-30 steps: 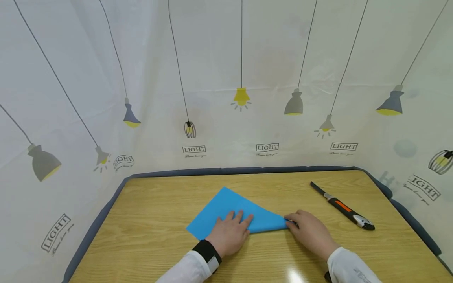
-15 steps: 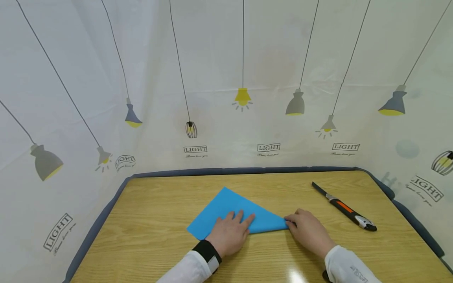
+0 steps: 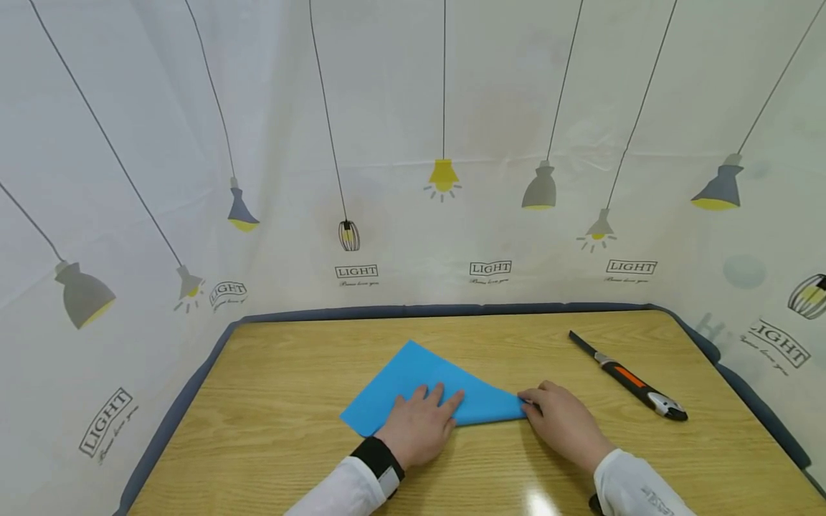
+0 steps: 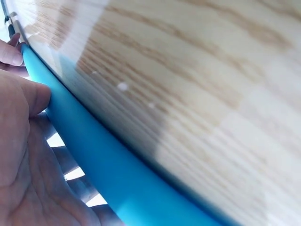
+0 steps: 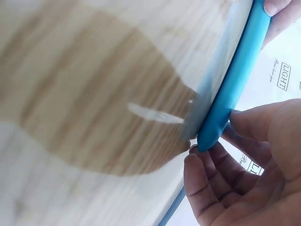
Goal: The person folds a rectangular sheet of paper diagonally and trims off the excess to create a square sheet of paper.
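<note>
A blue sheet of paper (image 3: 381,394), folded over along its near edge, lies on the wooden table with one corner pointing away. My left hand (image 3: 418,426) rests on it with the fingers spread, near the fold. At the paper's right corner, my right hand (image 3: 564,423) pinches the tip between thumb and fingers. In the left wrist view the rounded blue fold (image 4: 108,155) runs beside the left thumb. The right wrist view shows the folded end (image 5: 214,127) between the right thumb and curled fingers.
A knife (image 3: 635,380) with a black and orange handle lies to the right of the right hand, blade pointing away. The wooden table (image 3: 271,380) has a dark padded edge (image 3: 439,311). A white curtain printed with lamps (image 3: 400,93) hangs behind it.
The right fingers have shifted very slightly at the paper's corner. The left hand and the paper stay in place.
</note>
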Demonstrator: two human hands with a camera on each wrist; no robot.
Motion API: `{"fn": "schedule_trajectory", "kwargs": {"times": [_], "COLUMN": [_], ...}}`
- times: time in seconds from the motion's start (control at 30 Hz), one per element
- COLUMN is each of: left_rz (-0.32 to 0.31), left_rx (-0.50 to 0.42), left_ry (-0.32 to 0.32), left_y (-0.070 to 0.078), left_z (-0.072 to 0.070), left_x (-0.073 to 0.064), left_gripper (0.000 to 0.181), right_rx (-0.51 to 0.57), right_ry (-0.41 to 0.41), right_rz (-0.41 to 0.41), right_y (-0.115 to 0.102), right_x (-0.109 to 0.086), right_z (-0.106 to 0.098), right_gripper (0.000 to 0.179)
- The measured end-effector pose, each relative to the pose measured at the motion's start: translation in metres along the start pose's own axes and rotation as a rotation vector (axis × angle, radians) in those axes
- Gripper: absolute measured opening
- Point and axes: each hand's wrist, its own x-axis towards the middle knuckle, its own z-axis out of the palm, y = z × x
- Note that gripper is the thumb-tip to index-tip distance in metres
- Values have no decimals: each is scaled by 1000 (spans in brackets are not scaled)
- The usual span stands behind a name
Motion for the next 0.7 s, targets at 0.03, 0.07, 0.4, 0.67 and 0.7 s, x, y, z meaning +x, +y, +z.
{"fn": "schedule_trajectory", "kwargs": {"times": [0.03, 0.07, 0.4, 0.67, 0.7], "left_rz": [1, 2, -6, 0, 1], "left_rx": [1, 3, 17, 31, 31], "left_ry": [5, 7, 32, 59, 61], "left_y": [0, 0, 1, 1, 1], "left_z": [0, 0, 1, 0, -1], "left_x": [0, 0, -1, -4, -4], "left_gripper": [49, 49, 50, 50, 50], "right_rx": [-3, -8, -20, -20, -20], "right_ry": [3, 7, 10, 0, 1], "right_rz": [-4, -6, -14, -12, -12], "right_y": [0, 0, -1, -3, -3], "right_x": [0, 0, 0, 0, 0], "right_z": [0, 0, 1, -1, -1], "right_gripper": [23, 23, 23, 23, 23]}}
